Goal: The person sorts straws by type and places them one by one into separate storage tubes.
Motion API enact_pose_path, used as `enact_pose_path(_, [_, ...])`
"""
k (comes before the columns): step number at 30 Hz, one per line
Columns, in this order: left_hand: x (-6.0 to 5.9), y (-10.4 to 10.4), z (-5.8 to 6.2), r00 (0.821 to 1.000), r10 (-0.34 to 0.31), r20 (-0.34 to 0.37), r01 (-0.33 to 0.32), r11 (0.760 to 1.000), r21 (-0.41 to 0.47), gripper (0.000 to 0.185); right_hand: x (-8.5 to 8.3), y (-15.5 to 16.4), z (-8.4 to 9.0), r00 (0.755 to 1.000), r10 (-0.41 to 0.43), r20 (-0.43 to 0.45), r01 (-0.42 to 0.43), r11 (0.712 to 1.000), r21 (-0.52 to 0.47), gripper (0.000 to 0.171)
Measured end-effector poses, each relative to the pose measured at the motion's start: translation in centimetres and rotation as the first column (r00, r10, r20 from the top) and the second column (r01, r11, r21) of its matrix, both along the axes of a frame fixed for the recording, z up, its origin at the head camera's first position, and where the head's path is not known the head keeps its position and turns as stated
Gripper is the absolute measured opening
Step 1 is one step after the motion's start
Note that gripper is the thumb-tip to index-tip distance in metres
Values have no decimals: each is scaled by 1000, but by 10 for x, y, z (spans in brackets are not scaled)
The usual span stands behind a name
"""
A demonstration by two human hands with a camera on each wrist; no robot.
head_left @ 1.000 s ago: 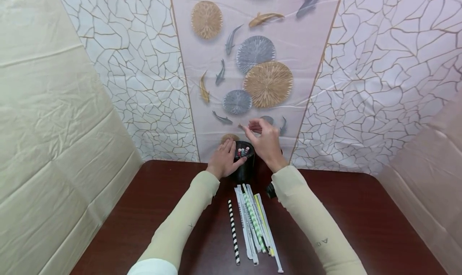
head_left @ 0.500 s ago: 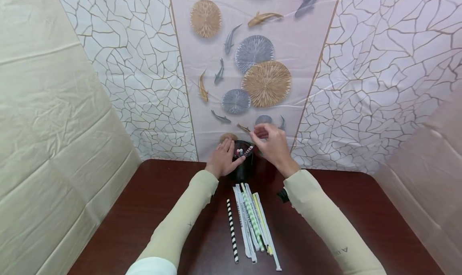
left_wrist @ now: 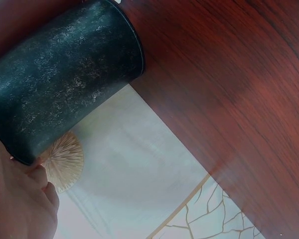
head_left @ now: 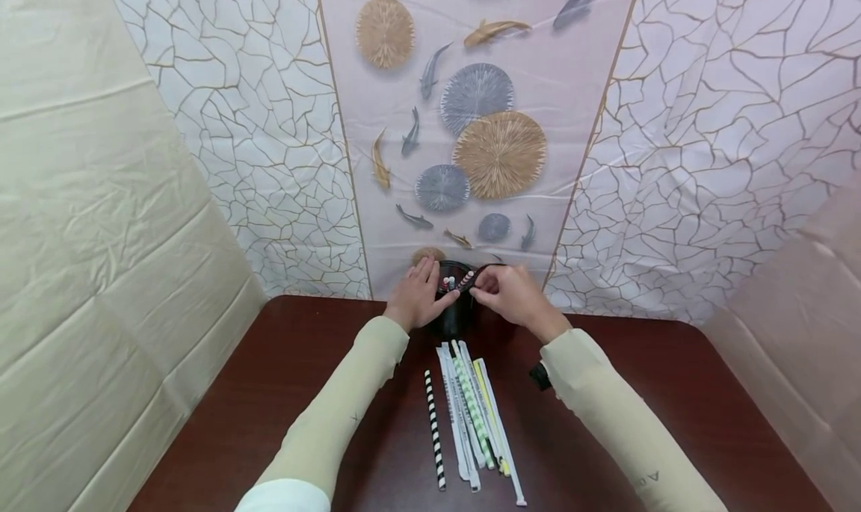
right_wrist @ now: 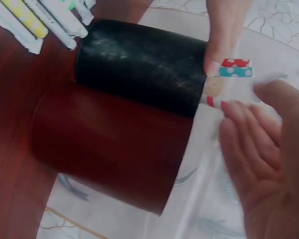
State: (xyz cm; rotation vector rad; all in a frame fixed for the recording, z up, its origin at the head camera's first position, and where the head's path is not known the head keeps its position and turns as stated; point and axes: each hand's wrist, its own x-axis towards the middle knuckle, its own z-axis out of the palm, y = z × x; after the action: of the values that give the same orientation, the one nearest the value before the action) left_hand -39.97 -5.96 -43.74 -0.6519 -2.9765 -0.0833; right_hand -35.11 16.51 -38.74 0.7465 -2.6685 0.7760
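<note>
The left hand (head_left: 417, 297) holds the black cup (head_left: 455, 310) from its left side; its fingers (head_left: 425, 271) are curled round the wall and the thumb lies across the front near the rim. The cup stands upright at the far edge of the dark red worktop (head_left: 639, 392), just in front of the patterned backdrop (head_left: 471, 123). In the right wrist view the same black cup (right_wrist: 139, 64) shows beside its reddish reflection on the worktop.

The right hand (head_left: 514, 295) is at the right side of the rim; its fingers (head_left: 480, 291) are close together at a red dotted straw (head_left: 466, 279) that leans out of the cup; in the right wrist view the fingertips (right_wrist: 229, 107) touch this straw, but I cannot tell if they pinch it firmly. Some other straw ends (head_left: 448, 281) stand inside the cup; a red dotted one and a teal dotted one (right_wrist: 234, 71) show past the rim.

Nearer to the person a row of straws lies flat on the worktop: a black and white striped straw (head_left: 433, 441) on the left, then wrapped straws (head_left: 460, 415), a green dotted straw (head_left: 471, 403) and a yellow one (head_left: 489, 411), close side by side.
</note>
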Motion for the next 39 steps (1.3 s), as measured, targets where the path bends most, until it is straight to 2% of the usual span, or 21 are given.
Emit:
enact_pose_path(3, [0,-1,-1,1000,7,7,-7,1000,-13,91,2,5,-9,980,30,197,-48,995,88,11])
enact_pose_path(5, [0,-1,-1,1000,10,11,-9,1000,-18,91,4,9,-19,945,36,324,-81,989,127,13])
enact_pose_path(7, [0,-1,-1,1000,13,18,-13,1000,-29,91,5,11,-30,912,35,408,-103,984,146,15])
enact_pose_path(14, [0,-1,0,1000,19,23,-18,1000,-17,91,9,13,-73,842,21,539,-94,990,108,13])
enact_pose_path(18, [0,-1,0,1000,17,15,-17,1000,-17,90,11,12,-88,819,16,573,-66,996,67,13])
enact_pose_path(23, [-1,0,-1,1000,15,17,-15,1000,-16,91,13,10,-94,818,11,576,-61,996,67,15])
enact_pose_path(30, [-1,1,-2,1000,11,13,-11,1000,-9,91,16,4,-96,850,4,526,-73,991,110,25])
enact_pose_path(33, [0,1,-2,1000,12,4,-12,1000,-1,90,17,-1,-96,861,-34,508,-56,985,161,29])
enact_pose_path(39, [1,1,-1,1000,17,9,-18,1000,10,89,21,-10,-97,858,-153,490,26,966,255,32])
